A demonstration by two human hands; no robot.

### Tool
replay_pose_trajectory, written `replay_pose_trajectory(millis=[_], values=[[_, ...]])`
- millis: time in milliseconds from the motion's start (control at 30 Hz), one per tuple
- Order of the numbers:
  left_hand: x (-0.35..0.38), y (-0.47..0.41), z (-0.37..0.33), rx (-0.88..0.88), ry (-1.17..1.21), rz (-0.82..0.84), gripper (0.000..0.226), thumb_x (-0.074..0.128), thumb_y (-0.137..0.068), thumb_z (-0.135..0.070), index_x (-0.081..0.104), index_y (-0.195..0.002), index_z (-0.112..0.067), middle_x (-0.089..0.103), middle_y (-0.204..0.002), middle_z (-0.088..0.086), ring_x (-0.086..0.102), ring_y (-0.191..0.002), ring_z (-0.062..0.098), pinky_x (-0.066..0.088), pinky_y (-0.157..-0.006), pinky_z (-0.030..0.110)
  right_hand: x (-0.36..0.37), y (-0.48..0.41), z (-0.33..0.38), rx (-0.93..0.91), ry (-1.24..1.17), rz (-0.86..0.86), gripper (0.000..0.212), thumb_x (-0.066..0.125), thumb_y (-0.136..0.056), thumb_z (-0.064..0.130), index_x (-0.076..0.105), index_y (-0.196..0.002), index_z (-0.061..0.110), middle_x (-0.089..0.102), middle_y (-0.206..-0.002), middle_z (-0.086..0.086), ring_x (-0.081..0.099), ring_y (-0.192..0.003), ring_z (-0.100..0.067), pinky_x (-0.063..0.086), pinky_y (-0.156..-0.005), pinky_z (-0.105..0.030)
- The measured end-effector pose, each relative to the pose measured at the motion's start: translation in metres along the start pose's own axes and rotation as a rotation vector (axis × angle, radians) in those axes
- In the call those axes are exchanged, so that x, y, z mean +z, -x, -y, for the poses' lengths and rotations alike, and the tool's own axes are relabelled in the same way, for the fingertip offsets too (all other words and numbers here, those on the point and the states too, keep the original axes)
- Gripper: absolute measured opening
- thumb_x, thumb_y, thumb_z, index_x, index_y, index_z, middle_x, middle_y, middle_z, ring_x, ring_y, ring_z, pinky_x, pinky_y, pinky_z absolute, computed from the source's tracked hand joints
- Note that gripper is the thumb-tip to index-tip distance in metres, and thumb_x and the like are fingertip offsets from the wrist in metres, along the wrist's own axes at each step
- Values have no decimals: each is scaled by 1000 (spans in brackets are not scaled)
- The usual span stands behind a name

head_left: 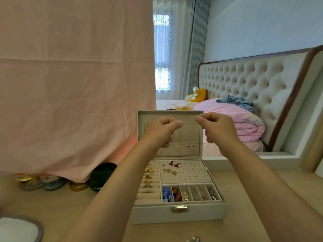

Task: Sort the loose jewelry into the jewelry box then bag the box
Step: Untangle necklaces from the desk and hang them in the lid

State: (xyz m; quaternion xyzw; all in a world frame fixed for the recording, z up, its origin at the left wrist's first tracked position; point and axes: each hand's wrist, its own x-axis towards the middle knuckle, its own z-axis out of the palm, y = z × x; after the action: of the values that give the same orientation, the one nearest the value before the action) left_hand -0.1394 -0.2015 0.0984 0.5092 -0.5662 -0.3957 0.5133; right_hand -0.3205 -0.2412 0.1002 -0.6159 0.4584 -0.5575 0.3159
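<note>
A pale tan worktop (73, 206) is carrying an open beige jewelry box (178, 213), which is sitting right of the middle with its lid standing upright. Along the back left, a row of small round jars (52, 183) and a black round case (101, 177) are sitting side by side, partly tucked under the hem of a hanging pink cloth (70, 84). A white round pad (19, 227) with a grey rim is lying at the near left corner, and a few small silver jewelry pieces (194, 239) are resting at the near edge, in front of the box.
</note>
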Motion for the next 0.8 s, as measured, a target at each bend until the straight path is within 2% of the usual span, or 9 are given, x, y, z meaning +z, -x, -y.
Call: replay_pose_trajectory(millis=[133, 267, 367, 433, 500, 600, 667, 800], values=[[14, -24, -1, 26, -66, -148, 23, 68, -94, -36, 68, -88, -14, 55, -67, -4, 49, -59, 12, 42, -50, 24, 6, -20, -9, 7, 55, -103, 9, 75, -89, 25, 72, -81, 24, 66, -72, 4, 55, -66, -11, 46, -56, -28], [24, -45, 11, 23, -141, -254, 24, 70, -91, -34, 65, -77, -16, 59, -68, -5, 55, -65, 13, 45, -62, 27, 14, -37, -23, 69, 114, -205, 18, 79, -84, 30, 68, -71, 26, 69, -73, 4, 63, -73, -19, 56, -72, -39], [28, -55, 20, -27, -228, -341, 27, 70, -84, -30, 57, -63, -18, 53, -59, -2, 50, -59, 17, 39, -59, 27, 22, -44, -28, 76, 201, -269, 20, 80, -82, 33, 68, -69, 23, 69, -71, 5, 64, -72, -22, 55, -68, -35], [29, -60, 25, -48, -284, -388, 34, 68, -82, -28, 48, -55, -20, 46, -53, -3, 45, -54, 17, 32, -53, 26, 28, -46, -29, 57, 267, -288, 19, 77, -83, 29, 69, -71, 17, 66, -68, 6, 61, -70, -17, 47, -59, -26], [30, -63, 29, -58, -321, -405, 40, 68, -83, -28, 43, -52, -20, 41, -50, -4, 40, -50, 16, 27, -50, 25, 35, -45, -31, 44, 312, -306, 17, 73, -82, 23, 70, -71, 11, 65, -66, 3, 56, -63, -13, 37, -52, -22], [30, -66, 33, -66, -344, -421, 42, 68, -85, -30, 43, -52, -20, 40, -49, -4, 40, -48, 15, 27, -48, 23, 42, -45, -34, 18, 357, -340, 16, 68, -80, 16, 67, -66, 9, 67, -65, -5, 53, -57, -15, 33, -48, -22], [30, -67, 34, -60, -357, -414, 41, 67, -85, -29, 44, -53, -20, 42, -50, -3, 42, -49, 15, 29, -49, 24, 44, -43, -35, -11, 385, -351, 18, 66, -80, 12, 63, -61, 11, 66, -63, -7, 55, -57, -20, 35, -47, -24], [29, -66, 39, -61, -364, -363, 39, 67, -86, -27, 45, -55, -19, 42, -52, -4, 42, -51, 15, 32, -51, 24, 42, -39, -42, -20, 442, -303, 18, 67, -81, 14, 67, -64, 8, 69, -68, -11, 64, -69, -29, 51, -56, -34]])
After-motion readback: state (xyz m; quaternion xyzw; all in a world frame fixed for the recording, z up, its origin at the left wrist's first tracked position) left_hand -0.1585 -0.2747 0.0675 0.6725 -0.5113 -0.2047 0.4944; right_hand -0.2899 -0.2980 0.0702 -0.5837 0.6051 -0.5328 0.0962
